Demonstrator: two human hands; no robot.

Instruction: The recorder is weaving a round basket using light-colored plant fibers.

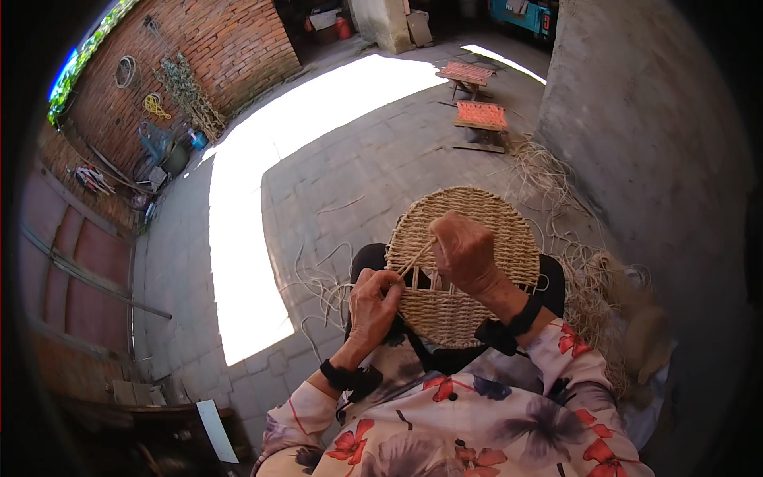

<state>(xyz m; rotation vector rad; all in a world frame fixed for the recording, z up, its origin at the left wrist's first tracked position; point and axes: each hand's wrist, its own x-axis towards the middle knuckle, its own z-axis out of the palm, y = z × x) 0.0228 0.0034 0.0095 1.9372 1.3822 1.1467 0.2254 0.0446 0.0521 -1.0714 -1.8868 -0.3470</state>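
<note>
The round woven panel (513, 248) rests on the lap (555, 280), an open gap crossing its middle. The right hand (463, 248) has its grip clenched on the pale cord (416, 259), above the panel; the left hand (374, 306) pinches that cord at the panel's left edge. Best to tension evenly, then press rows snug.

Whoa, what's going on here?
A person sits with a round woven piece on their lap. The right hand, in a fist, holds a strand stretched toward the left hand, which grips at the piece's left edge. The weave is partly open across. Loose strands lie to the right.
</note>
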